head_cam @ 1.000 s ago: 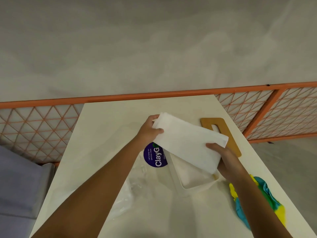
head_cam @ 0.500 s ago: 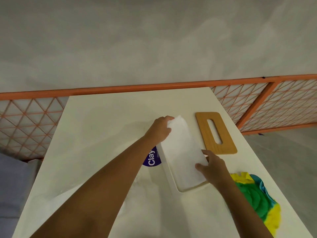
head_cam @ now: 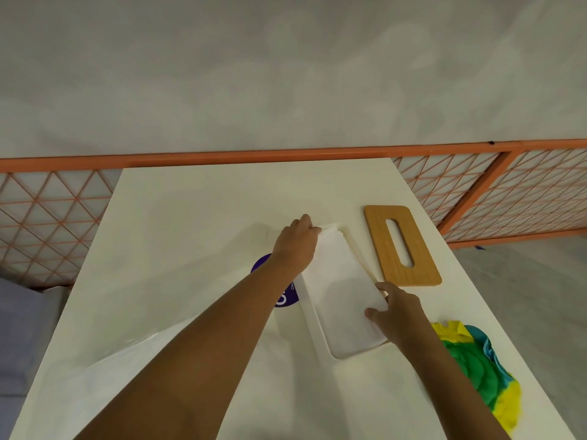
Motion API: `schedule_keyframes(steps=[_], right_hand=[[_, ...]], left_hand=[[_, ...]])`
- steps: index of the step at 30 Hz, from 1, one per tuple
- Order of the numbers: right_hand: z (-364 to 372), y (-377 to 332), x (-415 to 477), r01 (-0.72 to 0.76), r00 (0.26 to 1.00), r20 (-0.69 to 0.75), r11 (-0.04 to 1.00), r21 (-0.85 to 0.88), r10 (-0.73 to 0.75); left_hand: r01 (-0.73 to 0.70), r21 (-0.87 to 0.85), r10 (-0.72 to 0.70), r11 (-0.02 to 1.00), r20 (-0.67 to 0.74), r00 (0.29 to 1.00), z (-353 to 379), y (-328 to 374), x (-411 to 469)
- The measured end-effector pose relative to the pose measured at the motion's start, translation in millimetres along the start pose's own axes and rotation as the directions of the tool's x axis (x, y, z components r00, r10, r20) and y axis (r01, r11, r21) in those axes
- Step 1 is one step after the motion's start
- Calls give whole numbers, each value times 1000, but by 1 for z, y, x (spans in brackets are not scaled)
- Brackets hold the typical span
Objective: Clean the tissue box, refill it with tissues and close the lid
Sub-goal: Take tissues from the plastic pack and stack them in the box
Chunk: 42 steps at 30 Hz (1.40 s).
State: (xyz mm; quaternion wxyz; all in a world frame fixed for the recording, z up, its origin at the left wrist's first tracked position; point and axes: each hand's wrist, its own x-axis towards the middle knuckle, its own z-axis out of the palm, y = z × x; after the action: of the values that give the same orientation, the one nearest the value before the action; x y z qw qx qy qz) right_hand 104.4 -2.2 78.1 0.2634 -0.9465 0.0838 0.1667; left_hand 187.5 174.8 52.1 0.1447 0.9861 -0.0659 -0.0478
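Note:
A white tissue box (head_cam: 355,352) stands open on the white table (head_cam: 197,223), with a stack of white tissues (head_cam: 341,290) lying inside it. My left hand (head_cam: 297,244) holds the far end of the stack at the box's far end. My right hand (head_cam: 395,314) pinches the stack's near right edge, fingers curled over it. The wooden lid (head_cam: 401,246) with its long slot lies flat on the table to the right of the box, apart from it.
A clear plastic wrapper with a purple round label (head_cam: 279,295) lies left of the box, under my left forearm. A green, yellow and blue cloth (head_cam: 479,366) is bunched at the table's near right edge. An orange mesh fence (head_cam: 508,192) runs behind the table.
The tissue stack, held above the box a second ago, has come down into the box. Both hands moved down with it and stay on its ends.

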Motion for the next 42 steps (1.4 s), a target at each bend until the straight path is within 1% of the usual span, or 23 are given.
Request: schedule_keyframes(steps=[2,5,8,10,12,14,18,21,24,26,28,29,32,34,35,38,42], right_hand=[[-1,0,-1,20,999,-48,998,-64,-23],[-6,-3,-3,67,988,-127,988,-136,-85],[-12,-12,-4,145,968,-183,977,-157,-173],[-12,-22,-4,214,953,-187,967,-139,-237],[-5,-37,-6,282,943,-153,954,-101,-295],[7,-54,-11,332,938,-89,942,-46,-335],[40,-84,-22,378,920,73,922,90,-384],[63,-96,-25,307,920,179,924,227,-350],[83,-103,-22,170,916,293,927,333,-273],[95,-106,-22,72,907,349,905,420,-234],[106,-107,-24,-48,890,409,849,526,-203],[111,-107,-26,-83,879,434,834,545,-196],[126,-109,-30,-84,863,475,878,470,-172],[135,-112,-32,-85,852,496,892,444,-166],[140,-113,-33,-55,853,493,908,415,-173],[157,-113,-37,100,866,451,960,261,-213],[165,-116,-46,292,879,367,952,93,-305]], left_hand=[[-2,19,3,1000,-28,1000,-1,-2,-2],[1,-24,-2,1000,-33,999,-9,-4,-11],[8,-75,-11,997,-49,999,-22,-9,-26],[19,-119,-27,993,-64,998,-30,-16,-41],[50,-165,-62,985,-70,996,-36,-27,-59],[98,-214,-118,972,-83,990,-38,-42,-78],[180,-254,-214,950,-110,971,-35,-79,-123],[255,-249,-288,934,-106,952,-32,-103,-157],[319,-228,-348,920,-98,932,-28,-119,-187],[361,-228,-386,904,-78,919,-27,-124,-205],[401,-247,-412,882,9,911,-26,-128,-224],[418,-256,-416,871,67,907,-25,-130,-232],[441,-208,-403,873,202,893,-14,-136,-252],[421,-131,-381,897,250,890,-1,-140,-259],[403,-98,-368,910,258,894,6,-142,-261],[365,-54,-345,930,220,912,22,-145,-262],[352,-43,-342,935,156,927,31,-145,-260]])
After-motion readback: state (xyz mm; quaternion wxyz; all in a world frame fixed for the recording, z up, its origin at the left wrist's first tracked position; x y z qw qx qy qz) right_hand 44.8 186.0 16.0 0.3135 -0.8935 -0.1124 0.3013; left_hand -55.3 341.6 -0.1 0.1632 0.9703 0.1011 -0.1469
